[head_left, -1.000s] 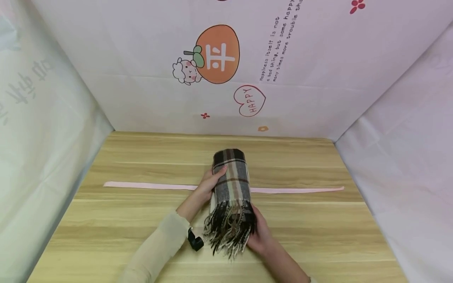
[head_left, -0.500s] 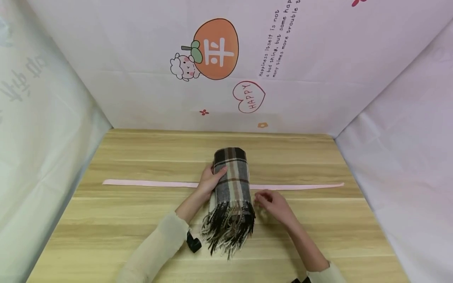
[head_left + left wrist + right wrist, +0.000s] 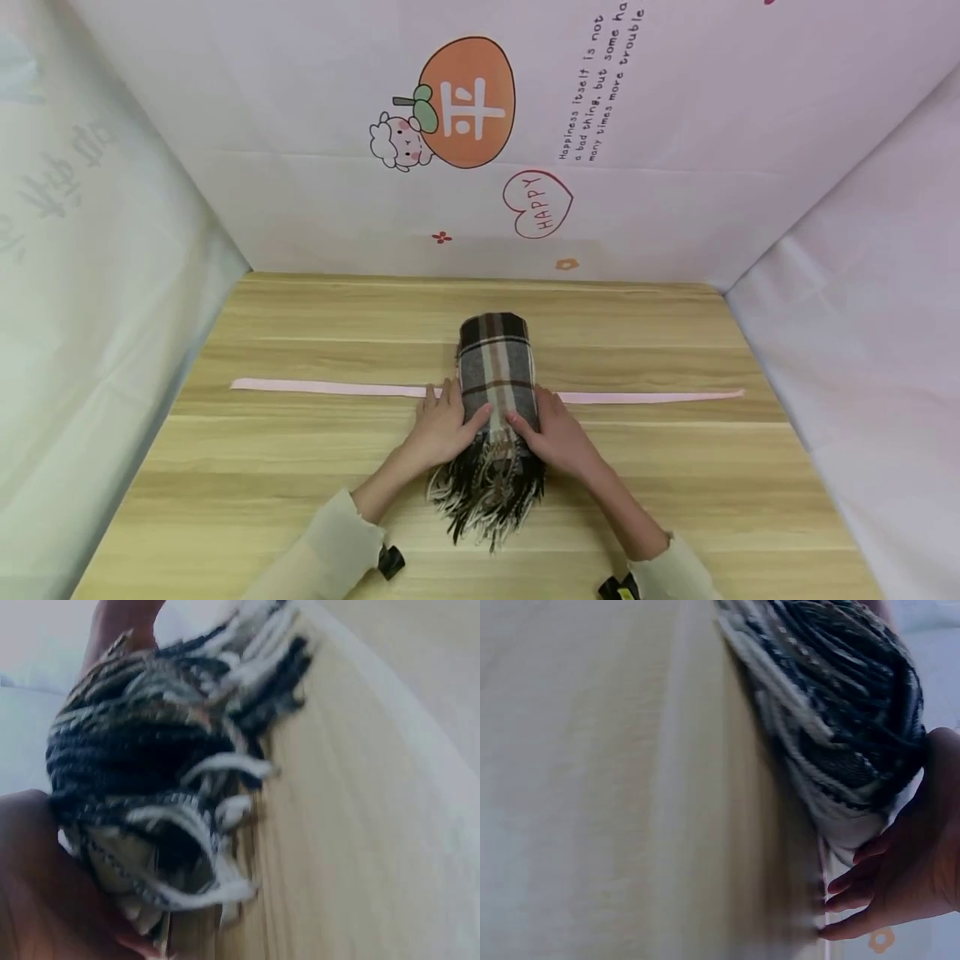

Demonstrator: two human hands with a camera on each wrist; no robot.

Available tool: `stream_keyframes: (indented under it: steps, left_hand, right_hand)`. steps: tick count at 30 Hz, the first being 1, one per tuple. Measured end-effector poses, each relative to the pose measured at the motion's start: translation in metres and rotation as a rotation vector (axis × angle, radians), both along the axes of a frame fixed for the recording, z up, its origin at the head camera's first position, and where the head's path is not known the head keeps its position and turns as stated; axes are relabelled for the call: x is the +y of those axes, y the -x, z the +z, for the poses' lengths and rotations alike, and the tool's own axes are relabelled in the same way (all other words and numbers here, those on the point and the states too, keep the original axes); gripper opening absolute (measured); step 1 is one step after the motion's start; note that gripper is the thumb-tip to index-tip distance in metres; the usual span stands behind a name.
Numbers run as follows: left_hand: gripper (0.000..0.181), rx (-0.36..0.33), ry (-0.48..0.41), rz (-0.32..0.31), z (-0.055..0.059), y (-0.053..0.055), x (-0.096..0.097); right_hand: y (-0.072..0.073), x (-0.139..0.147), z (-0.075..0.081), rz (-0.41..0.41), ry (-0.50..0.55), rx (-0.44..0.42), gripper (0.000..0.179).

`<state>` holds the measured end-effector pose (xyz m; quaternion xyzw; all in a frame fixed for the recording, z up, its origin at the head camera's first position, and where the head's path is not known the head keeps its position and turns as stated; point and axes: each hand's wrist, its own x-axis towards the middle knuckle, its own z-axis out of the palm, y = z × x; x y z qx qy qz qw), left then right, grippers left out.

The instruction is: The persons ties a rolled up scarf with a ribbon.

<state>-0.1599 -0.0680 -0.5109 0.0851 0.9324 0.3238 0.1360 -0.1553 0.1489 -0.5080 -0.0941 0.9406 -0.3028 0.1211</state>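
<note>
A plaid scarf [image 3: 495, 362] in black, grey, cream and brown lies folded into a thick bundle on the wooden table. Its dark and cream fringe [image 3: 491, 500] points toward me. From the left side my left hand [image 3: 438, 431] holds the bundle, thumb on top and fingers along its side. My right hand [image 3: 564, 435] does the same from the right, its thumb close to the other thumb. The right wrist view shows the right fingers [image 3: 855, 900] low beside the bundle, near the tabletop. Loose fringe strands [image 3: 187, 765] fill much of the left wrist view.
A pink strip [image 3: 322, 387] runs across the wooden table [image 3: 300, 500] and passes behind the scarf. White printed sheeting [image 3: 300, 208] stands at the back, with plain-looking white sheets on both sides. A black wrist device [image 3: 392, 562] hangs at the left sleeve.
My right hand left the fringe end, moved clear, then came back onto the scarf's right side. My left hand slid nearer me along the left side. The scarf stays in about the same place.
</note>
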Motion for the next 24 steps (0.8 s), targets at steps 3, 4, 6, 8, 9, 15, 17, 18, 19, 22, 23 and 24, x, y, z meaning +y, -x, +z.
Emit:
stream_keyframes:
  steps: [3, 4, 6, 8, 9, 15, 17, 18, 19, 22, 23, 24]
  left_hand:
    - [0.087, -0.031, 0.085, -0.015, 0.000, -0.002, 0.000]
    - [0.088, -0.041, 0.101, -0.019, 0.000, -0.003, 0.000]
    - [0.089, -0.063, 0.126, -0.027, 0.000, -0.002, 0.001]
    - [0.090, -0.070, 0.158, -0.041, 0.000, 0.000, 0.001]
    - [0.090, -0.071, 0.168, -0.049, 0.000, 0.002, 0.001]
    - [0.090, -0.065, 0.201, -0.075, -0.001, 0.018, 0.004]
    - [0.089, -0.067, 0.208, -0.076, -0.002, 0.026, 0.004]
    - [0.089, -0.071, 0.207, -0.074, -0.002, 0.030, 0.005]
    - [0.088, -0.072, 0.210, -0.072, -0.003, 0.035, 0.005]
    - [0.088, -0.074, 0.213, -0.054, -0.002, 0.050, 0.006]
    - [0.089, -0.074, 0.214, -0.048, -0.002, 0.055, 0.006]
    - [0.090, -0.073, 0.216, -0.046, -0.002, 0.059, 0.005]
  right_hand:
    - [-0.003, 0.002, -0.002, -0.009, -0.076, -0.032, 0.084]
    - [-0.003, 0.002, -0.002, -0.012, -0.091, -0.046, 0.084]
    - [-0.002, 0.002, -0.002, -0.006, -0.112, -0.065, 0.085]
    - [0.000, 0.002, -0.002, -0.003, -0.128, -0.077, 0.086]
    - [0.002, 0.002, -0.002, 0.000, -0.137, -0.079, 0.087]
    - [0.016, 0.002, -0.002, 0.003, -0.169, -0.079, 0.087]
    - [0.024, 0.002, -0.002, 0.003, -0.174, -0.079, 0.087]
    - [0.028, 0.002, -0.002, 0.003, -0.176, -0.081, 0.087]
    - [0.033, 0.002, -0.003, 0.003, -0.177, -0.080, 0.087]
    - [0.049, 0.001, -0.005, -0.004, -0.179, -0.065, 0.090]
    - [0.054, 0.001, -0.006, -0.006, -0.177, -0.059, 0.092]
    - [0.059, 0.002, -0.006, -0.007, -0.175, -0.056, 0.093]
